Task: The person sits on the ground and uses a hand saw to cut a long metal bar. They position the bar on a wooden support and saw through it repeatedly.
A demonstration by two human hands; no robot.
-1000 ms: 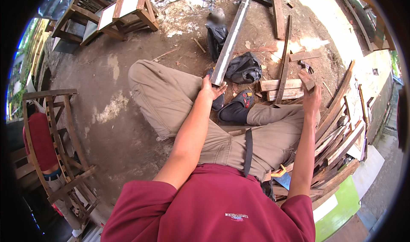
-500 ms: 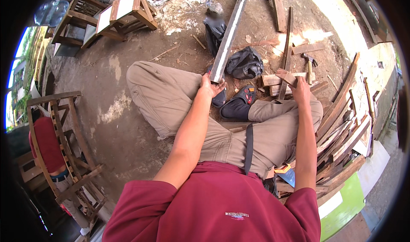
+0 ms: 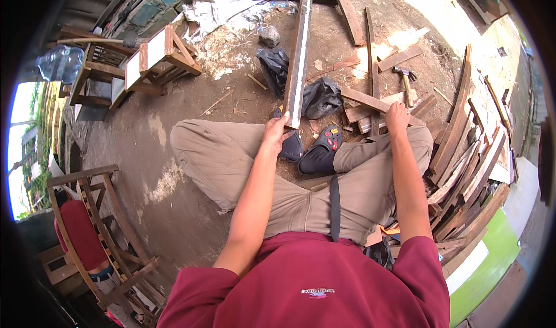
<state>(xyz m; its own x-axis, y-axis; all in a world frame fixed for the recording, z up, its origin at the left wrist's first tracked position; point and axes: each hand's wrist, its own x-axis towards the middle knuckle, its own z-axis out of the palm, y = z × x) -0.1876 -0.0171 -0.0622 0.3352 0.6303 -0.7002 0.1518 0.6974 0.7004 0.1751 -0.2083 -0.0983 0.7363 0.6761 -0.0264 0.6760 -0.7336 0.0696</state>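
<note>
My left hand (image 3: 274, 133) is closed round the near end of a long wooden beam (image 3: 293, 67), brown with a pale whitish stripe along it. The beam stretches away from me between my feet and past the black plastic bags (image 3: 322, 98). A flat brown wooden slat (image 3: 366, 99) is gripped by my right hand (image 3: 397, 119) over my right knee; it slants from the bags toward the knee. Short wood blocks (image 3: 354, 115) lie just beyond that slat. A hammer (image 3: 408, 89) with a pale handle rests on the ground past my right hand.
Many loose boards (image 3: 463, 160) are heaped at my right. Wooden stools (image 3: 165, 55) and a large clear water bottle (image 3: 59, 63) stand far left. Nearer left, a person in a red shirt (image 3: 84, 235) is behind a wooden frame (image 3: 110, 212). A stone (image 3: 269, 36) lies ahead.
The slat in my right hand has swung out and now reaches leftward, showing its length. My left hand has turned from palm-up to wrapped at the beam's side. The view has shifted.
</note>
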